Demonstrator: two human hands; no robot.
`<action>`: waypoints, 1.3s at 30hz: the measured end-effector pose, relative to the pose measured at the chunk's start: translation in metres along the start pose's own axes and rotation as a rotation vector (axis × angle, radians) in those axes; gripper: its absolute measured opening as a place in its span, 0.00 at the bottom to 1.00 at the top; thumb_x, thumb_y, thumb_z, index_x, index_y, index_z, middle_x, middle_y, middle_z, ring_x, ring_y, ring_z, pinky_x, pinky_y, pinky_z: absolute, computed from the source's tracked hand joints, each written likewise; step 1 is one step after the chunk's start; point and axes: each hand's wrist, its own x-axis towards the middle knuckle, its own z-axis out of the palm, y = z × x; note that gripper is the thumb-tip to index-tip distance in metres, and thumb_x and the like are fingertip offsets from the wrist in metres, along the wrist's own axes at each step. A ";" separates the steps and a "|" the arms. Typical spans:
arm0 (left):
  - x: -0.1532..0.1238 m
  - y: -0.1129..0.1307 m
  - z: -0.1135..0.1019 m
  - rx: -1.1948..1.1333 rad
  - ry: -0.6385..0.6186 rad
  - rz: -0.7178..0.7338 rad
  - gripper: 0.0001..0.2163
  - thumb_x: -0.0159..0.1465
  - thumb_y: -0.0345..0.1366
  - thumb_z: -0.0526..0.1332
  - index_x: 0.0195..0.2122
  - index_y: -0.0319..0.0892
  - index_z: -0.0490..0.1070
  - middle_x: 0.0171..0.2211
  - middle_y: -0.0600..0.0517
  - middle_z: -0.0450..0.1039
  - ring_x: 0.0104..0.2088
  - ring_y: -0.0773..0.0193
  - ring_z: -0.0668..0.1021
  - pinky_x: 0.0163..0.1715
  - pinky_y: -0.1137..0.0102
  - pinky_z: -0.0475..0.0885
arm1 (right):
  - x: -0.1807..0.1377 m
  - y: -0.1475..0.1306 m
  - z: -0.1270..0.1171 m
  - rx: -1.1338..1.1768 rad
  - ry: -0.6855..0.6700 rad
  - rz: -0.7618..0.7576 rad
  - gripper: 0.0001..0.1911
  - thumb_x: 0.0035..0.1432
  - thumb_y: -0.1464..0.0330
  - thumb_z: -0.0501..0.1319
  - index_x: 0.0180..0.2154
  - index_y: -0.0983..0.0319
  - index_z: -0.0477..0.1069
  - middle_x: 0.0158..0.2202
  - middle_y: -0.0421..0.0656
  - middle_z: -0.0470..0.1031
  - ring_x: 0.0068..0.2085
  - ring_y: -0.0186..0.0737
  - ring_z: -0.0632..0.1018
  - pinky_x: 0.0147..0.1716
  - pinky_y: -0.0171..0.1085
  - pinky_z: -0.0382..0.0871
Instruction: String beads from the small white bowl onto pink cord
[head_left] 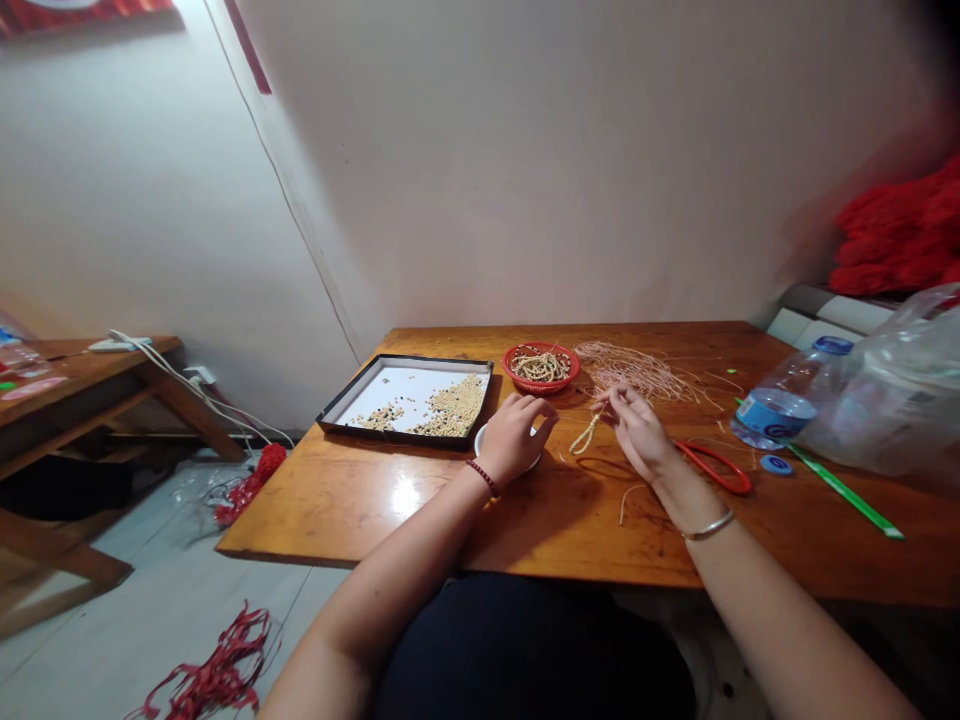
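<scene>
Head view: wooden table [337,510] beside pale wall [600,160]

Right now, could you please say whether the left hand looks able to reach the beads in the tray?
Probably yes: the left hand is at the white bowl, beside the open tray, whose beads lie uncovered.

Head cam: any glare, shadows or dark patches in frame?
Head view: bright glare on the glossy brown wooden table, front left; head view: soft shadows on it around the bare left hand and bare right hand; head view: upper right corner dark, cause unclear.
</scene>
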 end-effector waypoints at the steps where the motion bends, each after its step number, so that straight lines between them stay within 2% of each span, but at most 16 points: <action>1: 0.000 0.001 0.000 -0.006 0.001 -0.002 0.09 0.66 0.38 0.53 0.36 0.44 0.71 0.37 0.51 0.75 0.40 0.61 0.71 0.42 0.67 0.65 | -0.001 0.000 0.000 -0.011 0.001 -0.004 0.16 0.47 0.54 0.66 0.29 0.58 0.67 0.32 0.37 0.70 0.34 0.33 0.74 0.33 0.32 0.66; 7: -0.001 0.001 0.000 -0.052 0.012 -0.088 0.08 0.65 0.38 0.54 0.35 0.43 0.71 0.36 0.50 0.75 0.39 0.61 0.72 0.41 0.67 0.66 | -0.007 -0.006 0.002 -0.107 -0.053 0.122 0.15 0.48 0.55 0.65 0.30 0.59 0.69 0.33 0.40 0.73 0.27 0.30 0.68 0.20 0.28 0.58; 10: 0.000 0.001 0.001 -0.118 0.030 -0.138 0.08 0.65 0.38 0.54 0.35 0.43 0.70 0.35 0.49 0.75 0.39 0.61 0.73 0.41 0.67 0.67 | -0.008 -0.005 0.003 -0.123 -0.072 0.118 0.16 0.48 0.54 0.65 0.30 0.59 0.68 0.34 0.40 0.73 0.27 0.31 0.69 0.21 0.28 0.60; 14: 0.000 0.005 0.002 -0.426 -0.049 -0.139 0.08 0.66 0.41 0.53 0.36 0.42 0.66 0.37 0.50 0.74 0.39 0.64 0.75 0.40 0.69 0.69 | -0.006 0.001 0.006 -0.057 -0.059 0.091 0.20 0.44 0.51 0.66 0.29 0.58 0.64 0.32 0.37 0.70 0.33 0.34 0.75 0.32 0.33 0.69; 17: 0.000 0.009 0.004 -0.726 -0.134 -0.177 0.09 0.66 0.42 0.51 0.35 0.43 0.62 0.39 0.50 0.75 0.41 0.65 0.76 0.42 0.69 0.70 | -0.006 0.007 0.011 -0.043 -0.075 0.145 0.23 0.43 0.49 0.66 0.30 0.57 0.60 0.31 0.34 0.66 0.25 0.29 0.72 0.29 0.34 0.69; 19: 0.000 0.010 0.006 -0.886 -0.168 -0.247 0.09 0.66 0.42 0.50 0.34 0.43 0.59 0.41 0.48 0.75 0.42 0.65 0.76 0.41 0.69 0.70 | -0.008 0.009 0.014 -0.040 -0.069 0.166 0.24 0.43 0.48 0.65 0.30 0.57 0.59 0.29 0.33 0.64 0.20 0.26 0.67 0.21 0.31 0.66; 21: 0.001 0.011 0.007 -0.987 -0.177 -0.331 0.08 0.66 0.41 0.51 0.33 0.43 0.57 0.43 0.47 0.74 0.42 0.65 0.77 0.39 0.69 0.71 | -0.011 0.007 0.017 -0.015 -0.089 0.193 0.23 0.46 0.49 0.64 0.31 0.57 0.58 0.27 0.32 0.61 0.17 0.23 0.60 0.14 0.26 0.56; 24: 0.003 0.011 0.009 -1.095 -0.164 -0.459 0.07 0.66 0.39 0.50 0.32 0.43 0.56 0.43 0.47 0.73 0.40 0.65 0.78 0.38 0.67 0.72 | -0.016 -0.002 0.019 0.057 -0.186 0.252 0.19 0.51 0.53 0.63 0.31 0.58 0.57 0.26 0.32 0.59 0.16 0.22 0.52 0.12 0.24 0.43; 27: 0.002 0.010 0.012 -1.165 -0.227 -0.553 0.06 0.66 0.38 0.49 0.33 0.43 0.57 0.43 0.48 0.73 0.38 0.64 0.79 0.40 0.66 0.72 | -0.020 -0.010 0.020 0.090 -0.239 0.268 0.17 0.52 0.55 0.62 0.30 0.58 0.58 0.27 0.33 0.59 0.17 0.22 0.50 0.13 0.25 0.43; 32: -0.001 0.010 0.016 -1.158 -0.316 -0.556 0.06 0.66 0.39 0.48 0.35 0.45 0.58 0.42 0.50 0.72 0.38 0.66 0.78 0.42 0.68 0.71 | -0.022 -0.015 0.021 0.103 -0.246 0.264 0.16 0.52 0.55 0.63 0.32 0.57 0.58 0.28 0.34 0.60 0.17 0.24 0.50 0.14 0.26 0.44; 36: -0.002 0.014 0.015 -1.276 -0.345 -0.532 0.06 0.64 0.40 0.51 0.35 0.44 0.56 0.42 0.52 0.70 0.34 0.69 0.77 0.36 0.72 0.70 | -0.022 -0.015 0.021 0.119 -0.299 0.274 0.14 0.55 0.57 0.61 0.32 0.57 0.58 0.28 0.34 0.59 0.18 0.24 0.51 0.14 0.26 0.43; 39: -0.001 0.017 0.013 -1.263 -0.316 -0.531 0.09 0.62 0.43 0.53 0.34 0.44 0.56 0.40 0.54 0.68 0.28 0.72 0.74 0.29 0.76 0.66 | -0.021 -0.011 0.021 0.068 -0.309 0.213 0.14 0.57 0.57 0.59 0.31 0.58 0.58 0.28 0.34 0.59 0.18 0.23 0.52 0.14 0.26 0.44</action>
